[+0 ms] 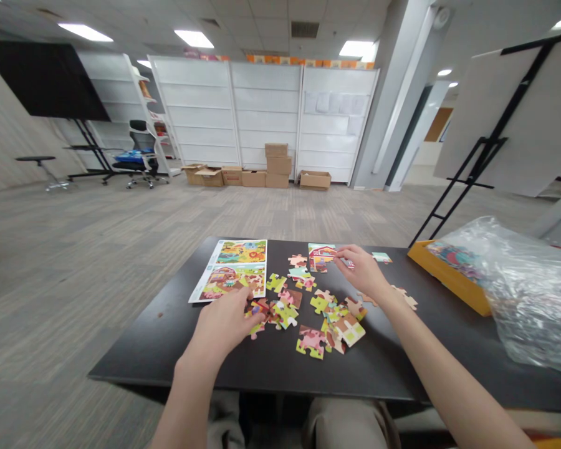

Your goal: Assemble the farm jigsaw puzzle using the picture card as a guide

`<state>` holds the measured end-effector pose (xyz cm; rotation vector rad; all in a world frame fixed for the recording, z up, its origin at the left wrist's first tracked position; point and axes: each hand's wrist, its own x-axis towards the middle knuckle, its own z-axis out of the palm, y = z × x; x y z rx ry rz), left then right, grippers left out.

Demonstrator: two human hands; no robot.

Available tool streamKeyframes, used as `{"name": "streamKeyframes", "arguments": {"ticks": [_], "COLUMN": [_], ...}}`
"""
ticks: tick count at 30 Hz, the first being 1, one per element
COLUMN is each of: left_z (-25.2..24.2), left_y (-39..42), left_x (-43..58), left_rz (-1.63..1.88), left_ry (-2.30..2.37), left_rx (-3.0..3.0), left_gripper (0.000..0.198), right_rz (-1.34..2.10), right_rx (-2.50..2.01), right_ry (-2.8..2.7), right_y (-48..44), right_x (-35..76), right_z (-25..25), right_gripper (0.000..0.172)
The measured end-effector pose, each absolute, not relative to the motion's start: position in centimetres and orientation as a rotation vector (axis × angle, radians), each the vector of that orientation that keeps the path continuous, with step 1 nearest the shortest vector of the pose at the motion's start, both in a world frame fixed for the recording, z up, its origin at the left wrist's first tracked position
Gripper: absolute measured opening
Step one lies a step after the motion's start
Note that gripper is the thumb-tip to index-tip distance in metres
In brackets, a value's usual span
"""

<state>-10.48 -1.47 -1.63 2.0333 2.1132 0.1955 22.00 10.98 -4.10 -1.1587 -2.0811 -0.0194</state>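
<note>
My left hand [224, 317] rests by the lower edge of a printed picture sheet [197, 292], its thumb and forefinger apart at the left side of a pile of puzzle pieces [285, 315]. My right hand [362, 269] reaches to the far side of the table, its fingertips closed on a puzzle piece [349, 263] beside a joined part of the puzzle [318, 252] with a red barn on it. The fingers partly hide that piece. More loose pieces [339, 324] lie heaped between my forearms, some overlapping, and a single pink piece [311, 342] lies nearest me.
On the right of the dark table [168, 349] stands a yellow box [453, 280] with more pieces inside, and clear plastic wrap [528, 299] partly covers it. A small piece [382, 257] lies near the far edge. Cardboard boxes [277, 165] stand by the far shelves.
</note>
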Motion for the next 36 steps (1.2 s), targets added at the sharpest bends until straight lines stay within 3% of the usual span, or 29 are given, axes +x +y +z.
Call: {"name": "streamKeyframes", "arguments": {"ticks": [17, 25, 31, 36], "left_z": [-2.2, -1.5, -0.8, -0.3], "left_y": [-1.8, -2.0, -2.6, -3.1], "left_x": [-9.1, -8.9, -10.2, -12.3], "left_rz": [0.094, 0.002, 0.046, 0.239], "left_ry": [2.151, 2.168, 2.103, 2.055], "left_rx": [2.121, 2.074, 2.094, 2.070], "left_gripper": [0.045, 0.025, 0.024, 0.036], "right_rz": [-0.063, -0.087, -0.110, -0.006], "right_rx": [-1.282, -1.273, -1.280, -1.217], "right_ry": [-2.148, -2.184, -2.190, -2.143], "right_y": [11.6, 11.7, 11.6, 10.8], "right_x": [24.2, 24.1, 24.0, 22.9], "right_z": [-4.6, -4.9, -4.9, -4.1], "right_gripper": [0.022, 0.020, 0.019, 0.019]}}
